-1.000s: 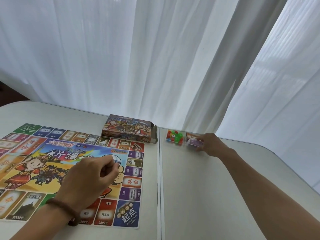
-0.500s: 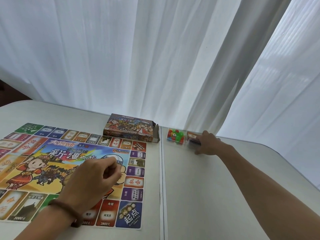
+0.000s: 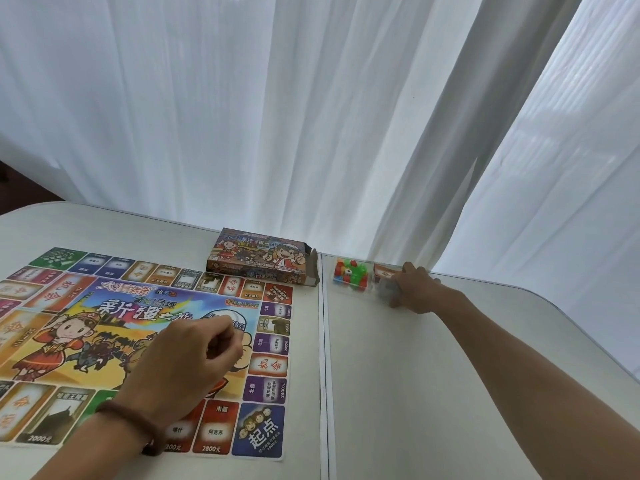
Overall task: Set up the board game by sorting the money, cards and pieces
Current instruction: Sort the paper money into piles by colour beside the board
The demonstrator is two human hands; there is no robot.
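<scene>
Board (image 3: 145,327) lies flat, printed side up, on the left half of the table (image 3: 433,393), its right edge just short of the seam (image 3: 323,358) that splits the top in two. Left hand (image 3: 194,358) sits over the middle of the board, clenched into a loose fist with the thumb against the index finger. Nothing shows inside it, and a dark bracelet (image 3: 138,427) rings the wrist. Box (image 3: 259,258) lies just beyond the board's far right corner, picture side up, with its right end flap open and standing beside the seam. Across the seam, near the far edge of the table, a clear tray (image 3: 367,293) holds the game's small parts. Pieces (image 3: 351,277) in red, green and blue are heaped in its left compartment, with a white die among them. Cards (image 3: 385,271) with an orange-red face are stacked in the compartment to their right. Right hand (image 3: 417,292) reaches out on a stretched arm to the tray's right end, knuckles up, covering part of the cards. Its fingers curl down over something pale and blurred at the tray's near right corner. Whether they grasp it or only touch it cannot be told. White curtain (image 3: 277,116) hangs in folds behind the table.
</scene>
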